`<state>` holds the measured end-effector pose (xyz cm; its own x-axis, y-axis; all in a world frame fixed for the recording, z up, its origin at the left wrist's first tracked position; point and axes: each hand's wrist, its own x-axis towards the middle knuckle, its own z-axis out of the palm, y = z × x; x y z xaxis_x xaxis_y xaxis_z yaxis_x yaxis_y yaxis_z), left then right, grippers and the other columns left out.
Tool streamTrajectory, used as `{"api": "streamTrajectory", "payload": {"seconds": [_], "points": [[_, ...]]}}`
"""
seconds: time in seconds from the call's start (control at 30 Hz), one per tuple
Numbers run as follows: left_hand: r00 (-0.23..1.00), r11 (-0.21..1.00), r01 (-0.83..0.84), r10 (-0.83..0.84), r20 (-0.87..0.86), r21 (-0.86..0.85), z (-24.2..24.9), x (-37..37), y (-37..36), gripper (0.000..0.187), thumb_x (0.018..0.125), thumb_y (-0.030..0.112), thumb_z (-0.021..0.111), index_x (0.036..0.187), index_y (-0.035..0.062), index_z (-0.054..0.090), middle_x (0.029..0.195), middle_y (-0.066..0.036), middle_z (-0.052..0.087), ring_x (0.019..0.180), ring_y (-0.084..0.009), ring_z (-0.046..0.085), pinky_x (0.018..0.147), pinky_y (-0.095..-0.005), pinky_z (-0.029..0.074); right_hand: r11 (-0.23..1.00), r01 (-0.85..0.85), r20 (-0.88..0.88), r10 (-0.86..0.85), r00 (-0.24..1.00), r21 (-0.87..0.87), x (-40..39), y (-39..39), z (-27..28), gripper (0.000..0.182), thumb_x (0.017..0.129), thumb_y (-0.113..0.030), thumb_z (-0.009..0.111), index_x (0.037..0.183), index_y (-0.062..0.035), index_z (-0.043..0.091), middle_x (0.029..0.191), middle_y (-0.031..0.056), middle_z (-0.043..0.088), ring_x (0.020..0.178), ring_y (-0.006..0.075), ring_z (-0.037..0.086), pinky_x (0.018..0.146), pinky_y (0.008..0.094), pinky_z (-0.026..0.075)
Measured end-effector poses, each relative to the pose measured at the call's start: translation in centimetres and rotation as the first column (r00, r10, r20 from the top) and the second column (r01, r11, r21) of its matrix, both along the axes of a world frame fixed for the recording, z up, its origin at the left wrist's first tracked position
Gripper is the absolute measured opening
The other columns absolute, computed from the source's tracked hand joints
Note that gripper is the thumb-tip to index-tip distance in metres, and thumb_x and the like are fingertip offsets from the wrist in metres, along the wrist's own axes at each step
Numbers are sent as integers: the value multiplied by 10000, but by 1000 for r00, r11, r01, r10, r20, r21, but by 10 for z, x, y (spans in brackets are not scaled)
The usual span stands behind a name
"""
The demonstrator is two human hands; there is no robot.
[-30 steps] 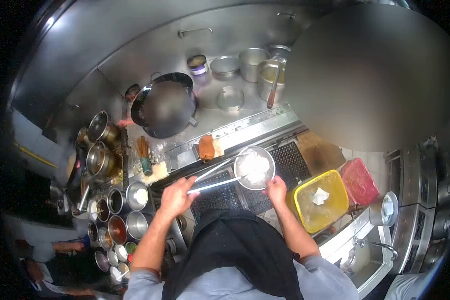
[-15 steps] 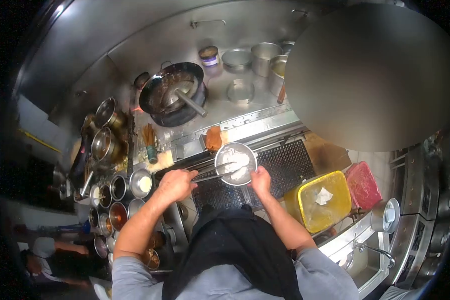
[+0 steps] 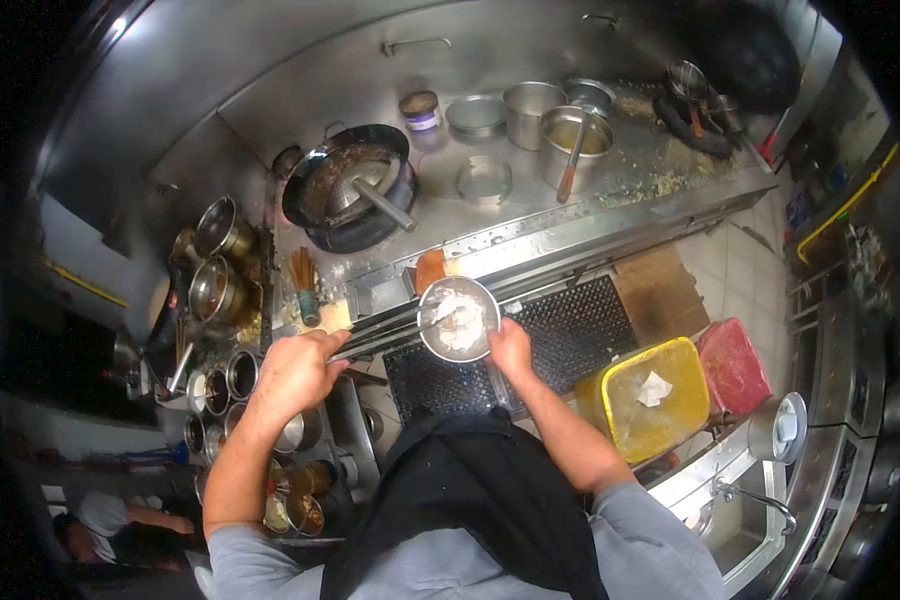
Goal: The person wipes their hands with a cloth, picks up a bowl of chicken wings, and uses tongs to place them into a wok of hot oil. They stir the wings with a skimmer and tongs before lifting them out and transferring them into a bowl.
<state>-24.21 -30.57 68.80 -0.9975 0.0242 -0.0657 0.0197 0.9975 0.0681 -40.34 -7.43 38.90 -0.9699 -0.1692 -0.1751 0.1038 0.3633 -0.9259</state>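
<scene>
Bowl: a round metal bowl (image 3: 444, 347) is sitting in the air before your apron (image 3: 460, 490), beside the black floor mat (image 3: 570, 330) as seen from above.
Contents: soft-looking white matter (image 3: 458, 302) is covering much of the inside; its kind is remaining unclear.
Right hand: your right hand (image 3: 511, 350) is gripping the bowl's right side at the rim; the fingers underneath are partly hiding, so their exact spread is escaping view.
Left hand: your left hand (image 3: 305, 372), fingers closed, is gripping a long utensil (image 3: 385, 341), probably tongs, whose far end is reaching into the bowl.
Handling: the bowl is probably weighing little, its wall staying stiff and unlikely to break; smooth metal is perhaps turning slippery if wet.
Hold: the rim is offering the surest grip, thumb above and fingers below; the utensil is best suiting a grasp at its near end.
Surroundings: a wok (image 3: 313, 190) is standing on the range, a ladle (image 3: 382, 203) lying in it.
</scene>
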Motion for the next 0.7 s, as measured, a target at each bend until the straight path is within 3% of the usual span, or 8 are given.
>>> {"api": "streamTrajectory", "payload": {"seconds": [0.1, 0.2, 0.27, 0.47, 0.57, 0.63, 0.67, 0.7], "points": [[1000, 999, -8, 8, 10, -33, 7, -2, 6, 398, 758, 180, 735, 1119, 50, 627, 885, -166, 660, 828, -363, 643, 727, -447, 518, 1000, -16, 227, 19, 974, -14, 2, 1, 30, 204, 808, -154, 553, 901, 6, 639, 810, 223, 671, 827, 393, 665, 758, 464, 506], [994, 997, -21, 30, 109, -76, -6, -14, 10, 436, 759, 204, 737, 1148, 50, 613, 917, -182, 656, 838, -372, 644, 736, -454, 518, 1000, -19, 163, 16, 986, 17, 1, -2, 11, 191, 807, -150, 558, 883, 9, 634, 814, 208, 676, 801, 382, 666, 734, 452, 517], [991, 997, -23, 34, 130, -78, -20, -21, 10, 453, 760, 218, 739, 1159, 51, 606, 924, -192, 654, 848, -376, 644, 744, -458, 518, 999, -36, -95, 37, 995, 19, 0, -4, -1, 153, 846, -97, 535, 879, 35, 605, 713, 132, 648, 544, 227, 654, 461, 349, 542], [946, 992, -85, 110, 306, -94, -48, -43, -1, 506, 808, 284, 704, 1226, 34, 567, 1027, -230, 648, 943, -394, 635, 818, -465, 508, 998, -48, -181, 42, 983, -30, 1, -10, 7, 109, 850, -79, 543, 832, 25, 571, 680, 133, 628, 543, 207, 633, 493, 358, 523], [901, 997, -73, 63, 430, 8, -76, -42, -28, 544, 840, 336, 684, 1273, 33, 558, 1118, -228, 641, 1029, -371, 628, 879, -438, 496, 999, -22, -168, 25, 985, 23, 2, -9, 16, 95, 849, -66, 543, 836, 24, 567, 684, 129, 626, 545, 200, 635, 496, 360, 524], [848, 912, -124, -107, 518, 392, -108, -37, -52, 581, 854, 387, 678, 1300, 34, 557, 1150, -204, 650, 1069, -301, 637, 892, -403, 486, 1000, -20, -172, 18, 985, -8, 6, -14, 7, 97, 850, -63, 541, 860, 24, 582, 698, 132, 635, 545, 198, 638, 483, 356, 527], [721, 803, -420, 12, 693, 423, -113, -38, -52, 578, 849, 338, 710, 1305, 20, 555, 1109, -143, 688, 1026, -223, 641, 888, -341, 475, 999, -18, -179, 10, 984, -41, 8, -17, 3, 107, 850, -60, 540, 884, 24, 596, 712, 135, 644, 545, 197, 642, 470, 352, 531], [720, 803, -421, 12, 694, 423, -127, -34, -54, 578, 849, 338, 710, 1305, 20, 555, 1109, -143, 688, 1026, -223, 641, 888, -341, 475, 999, -18, -178, 11, 984, -41, 10, -18, 16, 107, 850, -60, 540, 884, 24, 596, 712, 135, 644, 545, 197, 642, 470, 352, 531]]}}
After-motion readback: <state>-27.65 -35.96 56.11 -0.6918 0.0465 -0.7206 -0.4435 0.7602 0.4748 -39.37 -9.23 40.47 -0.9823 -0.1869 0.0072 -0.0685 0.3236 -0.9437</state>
